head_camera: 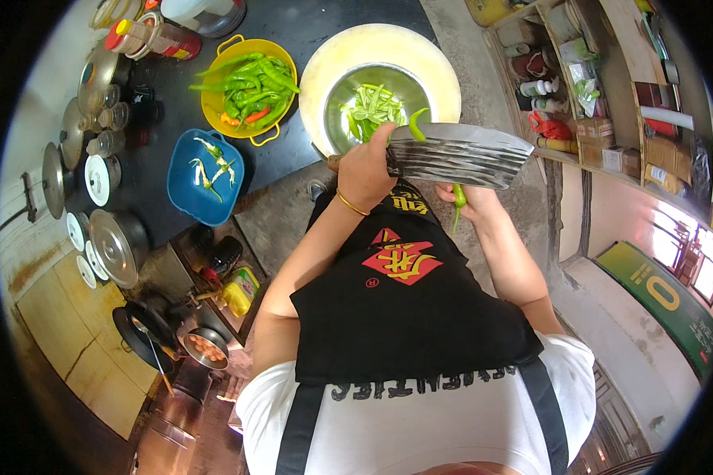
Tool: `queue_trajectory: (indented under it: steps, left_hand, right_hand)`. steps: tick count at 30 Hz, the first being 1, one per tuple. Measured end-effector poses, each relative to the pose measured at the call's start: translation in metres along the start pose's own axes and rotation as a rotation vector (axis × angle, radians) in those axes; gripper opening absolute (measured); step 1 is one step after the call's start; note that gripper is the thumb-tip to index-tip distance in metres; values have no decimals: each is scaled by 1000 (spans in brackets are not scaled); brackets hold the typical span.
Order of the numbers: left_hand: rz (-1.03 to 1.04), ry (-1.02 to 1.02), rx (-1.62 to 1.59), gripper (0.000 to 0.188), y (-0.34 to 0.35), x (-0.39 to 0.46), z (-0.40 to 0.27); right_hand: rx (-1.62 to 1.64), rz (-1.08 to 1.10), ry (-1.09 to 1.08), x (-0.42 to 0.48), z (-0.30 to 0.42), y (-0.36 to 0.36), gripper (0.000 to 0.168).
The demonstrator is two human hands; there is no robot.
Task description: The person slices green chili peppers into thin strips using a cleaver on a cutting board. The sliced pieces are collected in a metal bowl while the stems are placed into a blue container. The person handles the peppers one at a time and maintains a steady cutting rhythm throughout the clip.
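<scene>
My left hand [363,166] grips the wooden handle of a broad cleaver [475,151], whose dark-streaked blade reaches to the right. Just below the blade, my right hand [480,205] holds a green chili pepper [458,199] with its stem end down; the blade hides part of the fingers. A curved piece of green pepper [417,123] shows at the blade's upper edge. Beyond my hands, a steel bowl [333,110] holds cut green pepper pieces [374,107]. It appears to rest on a pale round board [380,41].
On the dark countertop [279,157] are a yellow colander [211,116] of whole peppers and a blue basket [205,205] with pepper stems. Jars [175,44] and lidded pots [116,237] line the left side. A pan of eggs [207,349] is lower left. Cluttered shelves [594,107] stand right.
</scene>
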State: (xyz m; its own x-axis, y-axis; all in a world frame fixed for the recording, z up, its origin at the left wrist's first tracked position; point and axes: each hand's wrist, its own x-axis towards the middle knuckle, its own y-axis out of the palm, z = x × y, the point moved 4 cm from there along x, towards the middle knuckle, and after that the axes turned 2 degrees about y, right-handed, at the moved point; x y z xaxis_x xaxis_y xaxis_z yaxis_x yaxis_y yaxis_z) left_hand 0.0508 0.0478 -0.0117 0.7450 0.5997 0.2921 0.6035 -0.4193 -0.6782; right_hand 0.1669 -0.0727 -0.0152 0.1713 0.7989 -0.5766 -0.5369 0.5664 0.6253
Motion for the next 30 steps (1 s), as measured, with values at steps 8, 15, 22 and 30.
queue_trajectory:
  steps: [8, 15, 22, 30]
  left_hand:
    - [150, -200, -122, 63, -7, -12, 20]
    - [313, -487, -103, 45, 4, -35, 75]
    - [187, -524, -173, 45, -4, -19, 44]
    - [285, -469, -34, 52, -9, -20, 27]
  right_hand:
    - [-273, -79, 168, -3, 9, -9, 14]
    - [-431, 30, 218, 18, 18, 5, 52]
    - [-559, -168, 15, 40, 9, -8, 31]
    - [-1384, -237, -497, 45, 14, 3, 21]
